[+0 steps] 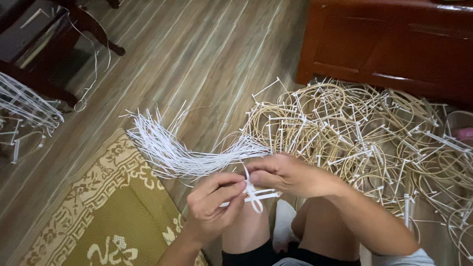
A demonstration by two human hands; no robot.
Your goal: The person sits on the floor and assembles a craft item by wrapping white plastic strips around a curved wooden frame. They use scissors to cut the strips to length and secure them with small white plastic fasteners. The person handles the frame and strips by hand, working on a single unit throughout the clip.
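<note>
White plastic strips pinched between two hands above the knees.

The bundle of white strips (182, 155), likely light, springy and slick, is clamped near its gathered end by the closed right hand (286, 173); a looped strip (253, 194) is nipped by the left hand (214, 202). Right of the bundle a heap of rattan hoops (364, 133) crowds the floor, a patterned mat (108, 216) lying below-left.

The floor (197, 54) is wood planks, brown and grey. A red-brown wooden cabinet (394, 44) stands at the top right. Dark chair legs (93, 29), maybe a chair, show top left. A green and tan mat (113, 221) lies below
</note>
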